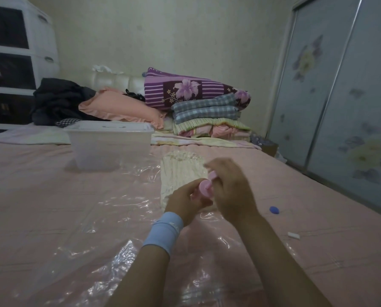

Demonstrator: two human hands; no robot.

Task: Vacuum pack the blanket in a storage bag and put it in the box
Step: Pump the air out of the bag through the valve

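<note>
A pink pump held over the bag.
Left hand grips its body, right hand curls round its top; the blanket lies inside the bag, near the box.

A bed with a pink sheet fills the foreground. At its far end a padded white headboard stands against a pale wall, with something white and crumpled on top of it. White drawers with dark fronts stand at the far left. Just beside them lies a heap of dark clothes, and a peach pillow with a frilled edge leans on it. To the right, a purple flowered quilt tops a stack of folded bedding: a grey checked cover, a green striped layer, then pink. A wardrobe with flowered sliding doors runs along the right side
</note>
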